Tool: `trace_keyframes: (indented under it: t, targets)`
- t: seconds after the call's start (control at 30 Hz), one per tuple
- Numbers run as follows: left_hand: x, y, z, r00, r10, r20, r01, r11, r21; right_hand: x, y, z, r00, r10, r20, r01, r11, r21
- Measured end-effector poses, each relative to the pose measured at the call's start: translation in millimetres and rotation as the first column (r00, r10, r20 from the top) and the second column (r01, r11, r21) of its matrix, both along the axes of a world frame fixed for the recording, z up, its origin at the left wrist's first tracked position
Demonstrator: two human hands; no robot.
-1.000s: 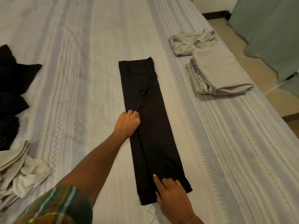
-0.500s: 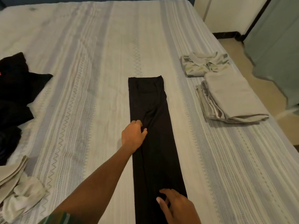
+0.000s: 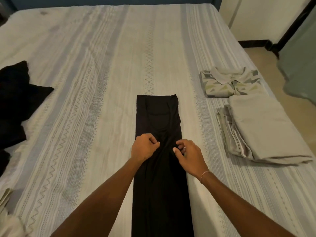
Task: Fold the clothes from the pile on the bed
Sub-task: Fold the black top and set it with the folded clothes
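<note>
My right hand (image 3: 189, 153) has come up from the hem to join my left hand (image 3: 144, 147), both hands' fingers pinching the black trousers (image 3: 159, 194) mid-length, ready to fold across.

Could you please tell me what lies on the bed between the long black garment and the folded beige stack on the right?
Nothing: in the head view only bare striped bedsheet separates the black garment from the folded beige stack.

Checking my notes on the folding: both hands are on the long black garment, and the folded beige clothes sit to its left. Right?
Not quite. The head view shows both hands, left hand and right hand, pinching the black garment, but the folded beige clothes sit to its right.
</note>
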State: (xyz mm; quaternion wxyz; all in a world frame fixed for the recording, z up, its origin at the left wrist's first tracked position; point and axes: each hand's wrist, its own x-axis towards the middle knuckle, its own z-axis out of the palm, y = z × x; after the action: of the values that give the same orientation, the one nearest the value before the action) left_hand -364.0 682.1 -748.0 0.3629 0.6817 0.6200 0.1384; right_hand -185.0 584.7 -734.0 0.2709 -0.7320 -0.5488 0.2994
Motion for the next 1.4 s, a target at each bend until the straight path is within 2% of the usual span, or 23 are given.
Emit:
trace_keyframes:
  t: [0.23, 0.4, 0.53, 0.7, 0.87, 1.0, 1.17, 1.33, 1.4]
  targets:
    - [-22.4, 22.4, 4.2, 0.933, 0.241, 0.266, -0.162, 0.944, -0.286, 10.4, 85.8, -10.1, 0.991, 0.043, 0.124, -0.045, 0.999, 0.008]
    - [-38.1, 30.3, -6.0, 0.927, 0.259, 0.27, -0.148, 0.916, -0.372, 11.2, 113.9, -23.4, 0.978, 0.065, 0.199, -0.057, 0.997, -0.045]
    - [-41.3, 30.8, -7.9, 0.915, 0.235, 0.327, -0.084, 0.905, -0.417, 14.6, 139.0, -26.9, 0.966, 0.038, 0.256, -0.042, 0.999, 0.01]
    - [-46.2, 34.5, -12.4, 0.886, 0.286, 0.365, -0.072, 0.863, -0.501, 20.8, 189.7, -23.9, 0.922, -0.022, 0.387, -0.013, 0.996, 0.089]
    - [-51.8, 42.3, -16.9, 0.862, 0.306, 0.404, -0.022, 0.819, -0.573, 40.8, 240.5, -20.6, 0.863, 0.125, 0.489, -0.157, 0.987, 0.025]
    - [-54.1, 44.2, -20.7, 0.85, 0.313, 0.424, 0.006, 0.799, -0.602, 55.3, 266.3, -16.7, 0.86, 0.137, 0.492, -0.135, 0.99, -0.04]
    - [-57.8, 46.8, -27.7, 0.835, 0.335, 0.438, 0.004, 0.791, -0.612, 55.9, 282.6, -11.4, 0.899, 0.168, 0.404, -0.193, 0.981, 0.02]
    - [-59.4, 46.8, -34.5, 0.814, 0.37, 0.449, -0.015, 0.785, -0.62, 49.7, 280.3, -23.8, 0.88, 0.147, 0.452, -0.177, 0.984, 0.025]
    - [-59.7, 46.4, -38.2, 0.812, 0.369, 0.452, -0.02, 0.791, -0.611, 46.5, 272.1, -29.2, 0.881, 0.091, 0.464, -0.139, 0.988, 0.069]
